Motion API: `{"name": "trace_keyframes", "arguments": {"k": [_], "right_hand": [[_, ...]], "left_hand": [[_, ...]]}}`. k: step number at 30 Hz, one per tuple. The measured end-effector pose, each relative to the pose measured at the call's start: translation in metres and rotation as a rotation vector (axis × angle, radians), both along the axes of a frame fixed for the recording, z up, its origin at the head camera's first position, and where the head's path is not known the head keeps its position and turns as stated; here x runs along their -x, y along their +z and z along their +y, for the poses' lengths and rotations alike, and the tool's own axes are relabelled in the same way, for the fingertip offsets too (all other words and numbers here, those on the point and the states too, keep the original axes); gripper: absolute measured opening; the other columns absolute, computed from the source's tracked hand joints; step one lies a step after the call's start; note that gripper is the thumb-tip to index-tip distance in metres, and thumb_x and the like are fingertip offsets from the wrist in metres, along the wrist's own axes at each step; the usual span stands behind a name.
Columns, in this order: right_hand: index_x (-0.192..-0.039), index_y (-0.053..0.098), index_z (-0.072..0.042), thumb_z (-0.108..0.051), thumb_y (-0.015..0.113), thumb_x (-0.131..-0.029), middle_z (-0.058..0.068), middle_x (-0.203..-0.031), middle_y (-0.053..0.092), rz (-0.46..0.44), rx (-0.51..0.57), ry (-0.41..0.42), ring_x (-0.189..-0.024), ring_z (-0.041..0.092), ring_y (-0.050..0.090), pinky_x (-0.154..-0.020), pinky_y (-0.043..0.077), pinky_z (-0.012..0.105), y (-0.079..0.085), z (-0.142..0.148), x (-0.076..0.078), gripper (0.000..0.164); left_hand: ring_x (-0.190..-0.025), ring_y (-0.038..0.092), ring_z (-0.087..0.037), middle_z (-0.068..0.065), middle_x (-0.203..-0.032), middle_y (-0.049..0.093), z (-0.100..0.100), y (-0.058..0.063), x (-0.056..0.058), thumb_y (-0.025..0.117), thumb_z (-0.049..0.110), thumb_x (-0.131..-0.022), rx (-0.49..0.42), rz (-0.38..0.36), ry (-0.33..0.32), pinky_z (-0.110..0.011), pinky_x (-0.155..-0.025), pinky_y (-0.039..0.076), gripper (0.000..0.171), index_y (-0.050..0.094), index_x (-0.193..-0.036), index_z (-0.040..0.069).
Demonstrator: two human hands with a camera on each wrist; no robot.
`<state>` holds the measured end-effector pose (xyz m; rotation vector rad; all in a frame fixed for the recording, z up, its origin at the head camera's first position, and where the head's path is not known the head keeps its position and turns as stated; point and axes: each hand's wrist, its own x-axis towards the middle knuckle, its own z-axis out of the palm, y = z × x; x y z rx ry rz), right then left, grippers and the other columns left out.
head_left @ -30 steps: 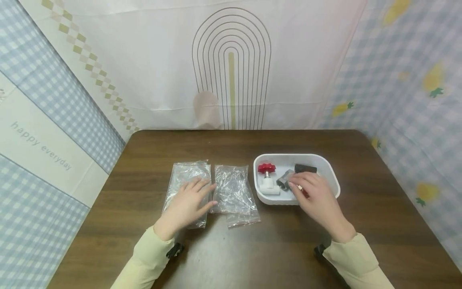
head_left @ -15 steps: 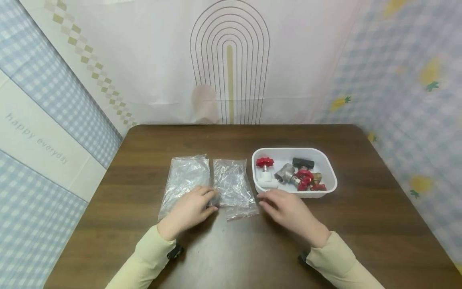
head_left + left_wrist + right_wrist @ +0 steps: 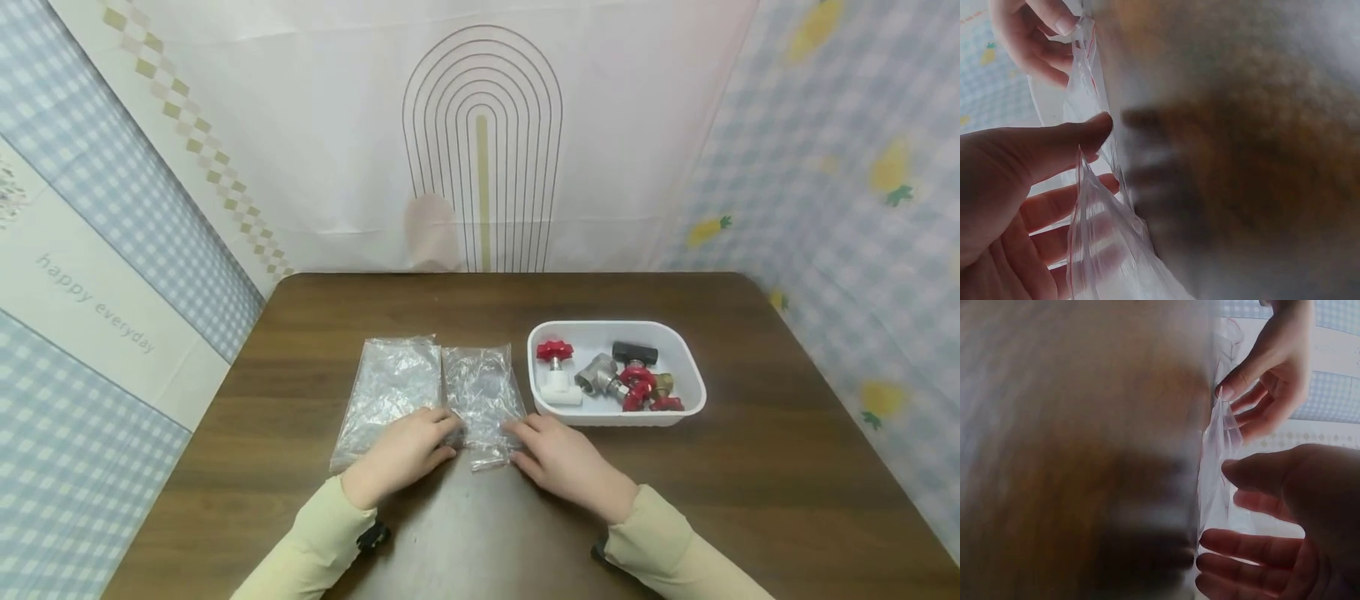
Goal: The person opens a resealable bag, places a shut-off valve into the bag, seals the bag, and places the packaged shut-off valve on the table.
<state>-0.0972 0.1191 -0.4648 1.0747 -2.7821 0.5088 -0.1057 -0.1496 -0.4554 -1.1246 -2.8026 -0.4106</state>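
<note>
Two flat groups of clear plastic zip bags lie side by side on the table. My left hand (image 3: 411,443) reaches over the inner edge of the left bags (image 3: 397,375), fingertips at the left side of the right bags (image 3: 482,383). In the left wrist view its thumb and fingers are spread beside the raised edges of the bags (image 3: 1094,219). My right hand (image 3: 564,458) is at the lower right of the right bags, fingertips touching their edge. The right wrist view shows its thumb and fingers (image 3: 1254,547) apart, close to the plastic.
Right of the bags stands a white tray (image 3: 693,392). In it lie a white valve with a red handwheel (image 3: 555,350), a grey metal fitting (image 3: 597,373), a black-handled piece (image 3: 634,353) and other red-handled valves (image 3: 637,387). A patterned cloth (image 3: 337,167) hangs behind the table.
My right hand has left the tray and moved left and toward me to the right bags' edge. My left hand has shifted slightly right and toward me.
</note>
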Motion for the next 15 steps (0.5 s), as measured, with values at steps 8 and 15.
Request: {"name": "trace_keyframes", "arguments": {"k": [8, 15], "right_hand": [[-0.125, 0.066, -0.008, -0.024, 0.076, -0.091, 0.008, -0.106, 0.067, -0.048, -0.022, -0.028, -0.095, 0.022, 0.065, -0.082, 0.057, 0.039, 0.0015, -0.0066, 0.0064, 0.039], [-0.119, 0.069, -0.009, -0.018, 0.075, -0.091, 0.007, -0.104, 0.068, -0.049, -0.009, -0.044, -0.092, 0.021, 0.066, -0.081, 0.057, 0.039, 0.0016, -0.0063, 0.0073, 0.03]], "left_hand": [[-0.094, 0.066, -0.024, -0.006, -0.106, 0.067, 0.0007, 0.0012, 0.0025, 0.08, 0.012, -0.085, 0.0, 0.003, -0.001, -0.04, -0.082, 0.057, 0.028, 0.07, -0.111, 0.007], [-0.09, 0.066, -0.023, -0.004, -0.101, 0.067, 0.0034, -0.0009, 0.0028, 0.077, 0.015, -0.088, -0.001, 0.006, -0.006, -0.039, -0.078, 0.057, 0.022, 0.071, -0.108, 0.008]]}}
